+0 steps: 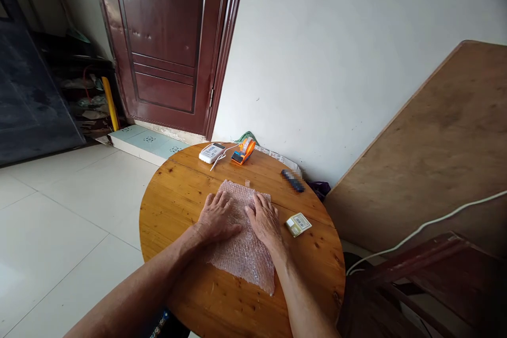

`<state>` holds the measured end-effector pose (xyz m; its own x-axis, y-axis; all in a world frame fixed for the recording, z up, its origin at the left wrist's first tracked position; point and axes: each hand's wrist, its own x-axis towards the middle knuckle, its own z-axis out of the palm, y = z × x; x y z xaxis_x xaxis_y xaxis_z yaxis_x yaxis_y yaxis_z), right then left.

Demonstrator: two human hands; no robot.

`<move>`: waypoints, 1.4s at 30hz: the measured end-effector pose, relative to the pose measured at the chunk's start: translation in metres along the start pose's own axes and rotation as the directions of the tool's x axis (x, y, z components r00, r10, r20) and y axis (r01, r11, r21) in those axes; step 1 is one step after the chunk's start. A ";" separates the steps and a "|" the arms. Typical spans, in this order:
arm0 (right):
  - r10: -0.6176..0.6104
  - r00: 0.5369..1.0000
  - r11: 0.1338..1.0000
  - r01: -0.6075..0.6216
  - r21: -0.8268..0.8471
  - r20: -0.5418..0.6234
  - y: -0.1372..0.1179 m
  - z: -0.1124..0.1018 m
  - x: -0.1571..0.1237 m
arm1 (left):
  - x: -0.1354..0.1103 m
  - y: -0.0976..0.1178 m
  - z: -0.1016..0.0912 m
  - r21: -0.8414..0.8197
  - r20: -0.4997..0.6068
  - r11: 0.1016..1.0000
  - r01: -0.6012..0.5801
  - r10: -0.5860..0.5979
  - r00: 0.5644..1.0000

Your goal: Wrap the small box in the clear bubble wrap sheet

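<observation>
A sheet of pinkish bubble wrap (241,253) lies flat on the round wooden table (174,211). My left hand (216,216) rests palm down across its left edge, fingers stretched forward and thumb pointing inward. On the right part of the sheet lies my right hand (265,219), also palm down with the fingers extended. Neither hand grips anything. Just beyond the wrap's far edge is a small piece of clear tape (247,184). To the right of my right hand sits a small green and white card or packet (298,224).
At the table's far side stand a white device with a cord (212,153) and an orange tape dispenser (243,152). A dark elongated object, partly pixelated (292,180), lies at the far right. A wooden board (428,148) leans against the wall, with a pale cable (420,229) crossing it.
</observation>
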<state>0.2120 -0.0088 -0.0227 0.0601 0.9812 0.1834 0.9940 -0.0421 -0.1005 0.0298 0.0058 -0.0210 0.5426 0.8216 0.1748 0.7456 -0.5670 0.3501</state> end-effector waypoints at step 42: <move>0.093 0.983 0.988 -0.071 0.139 -0.156 0.016 0.009 -0.001 | -0.052 0.012 0.010 -0.078 -0.006 0.973 -0.216 0.217 0.976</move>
<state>0.2266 -0.0084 -0.0328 0.1655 0.9317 0.3233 0.9649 -0.0853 -0.2482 0.0143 -0.0437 -0.0348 0.6891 0.6795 0.2518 0.5780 -0.7249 0.3747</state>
